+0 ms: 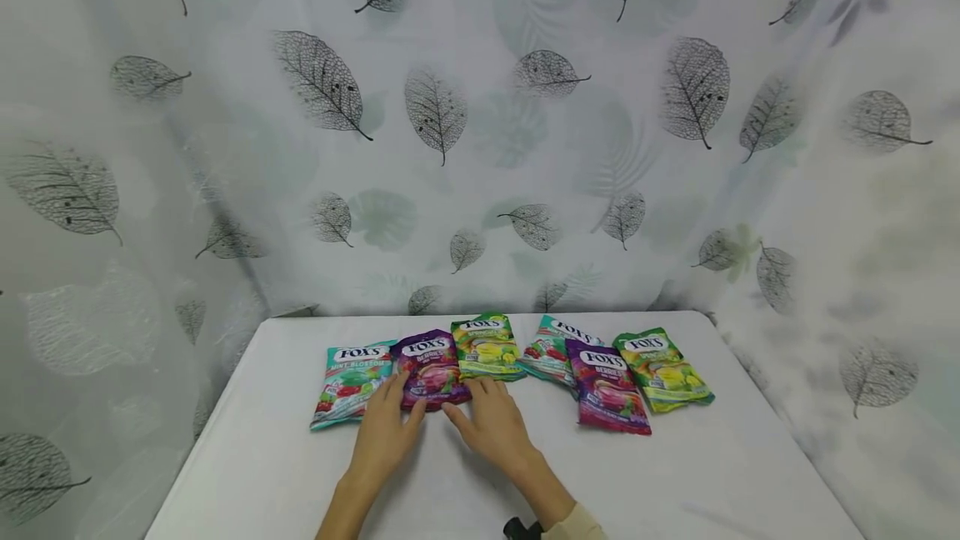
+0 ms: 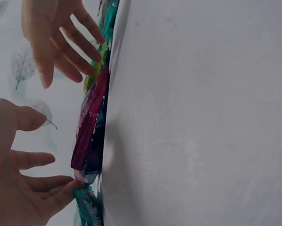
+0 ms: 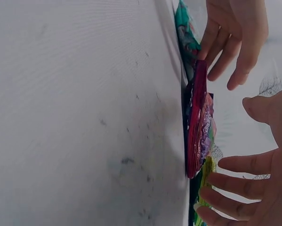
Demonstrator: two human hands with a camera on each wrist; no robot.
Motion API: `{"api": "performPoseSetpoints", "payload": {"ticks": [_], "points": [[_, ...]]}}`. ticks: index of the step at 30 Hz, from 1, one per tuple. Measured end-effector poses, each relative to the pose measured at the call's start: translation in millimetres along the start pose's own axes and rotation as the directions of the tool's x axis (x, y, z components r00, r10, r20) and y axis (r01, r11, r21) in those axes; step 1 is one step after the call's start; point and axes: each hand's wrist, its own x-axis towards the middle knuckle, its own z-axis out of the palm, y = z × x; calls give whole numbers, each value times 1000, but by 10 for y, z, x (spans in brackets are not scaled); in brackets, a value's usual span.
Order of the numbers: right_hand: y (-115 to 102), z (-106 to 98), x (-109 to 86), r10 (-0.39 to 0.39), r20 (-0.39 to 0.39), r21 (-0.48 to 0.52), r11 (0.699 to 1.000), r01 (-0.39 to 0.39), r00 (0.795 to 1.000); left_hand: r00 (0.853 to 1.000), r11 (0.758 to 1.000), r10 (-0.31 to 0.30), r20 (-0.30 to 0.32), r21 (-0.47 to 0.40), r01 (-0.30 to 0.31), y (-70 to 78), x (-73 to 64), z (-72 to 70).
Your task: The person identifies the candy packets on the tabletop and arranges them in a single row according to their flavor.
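My left hand (image 1: 381, 433) reaches over the left group of candy bags with fingers spread and nearly straight. Its fingertips lie at the seam between a teal Fox's Mint Blossom bag (image 1: 347, 392) and a purple Fox's Berries bag (image 1: 431, 372). My right hand (image 1: 493, 425), its fingers extended, is at the purple bag's lower right corner, beside the bottom of a yellow-green Fox's bag (image 1: 486, 348). In the right wrist view, that hand's fingers (image 3: 235, 186) slant toward the yellow-green bag. Neither hand is curled round a bag.
Three more Fox's bags overlap on the right: teal (image 1: 553, 348), purple (image 1: 609, 390) and yellow-green (image 1: 667, 372). All lie on a white table (image 1: 720, 473). Behind stands a leaf-patterned curtain (image 1: 480, 157). A small black device (image 1: 522, 528) sits by the right sleeve (image 1: 576, 525).
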Motion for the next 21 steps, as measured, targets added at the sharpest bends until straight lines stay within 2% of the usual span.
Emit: {"api": "performPoseSetpoints", "payload": {"ticks": [5,16,21], "points": [[-24,46,59,30,-19,33,999,-29,999,1000,1000,13,5,-8,-13,-26,40,5],[-29,172,163,85,-59,101,992,-79,995,998,1000,31,59,-1,-31,-68,156,43],[-72,216,226,134,-60,140,982,-124,989,998,1000,24,53,-18,-23,-78,182,75]]}}
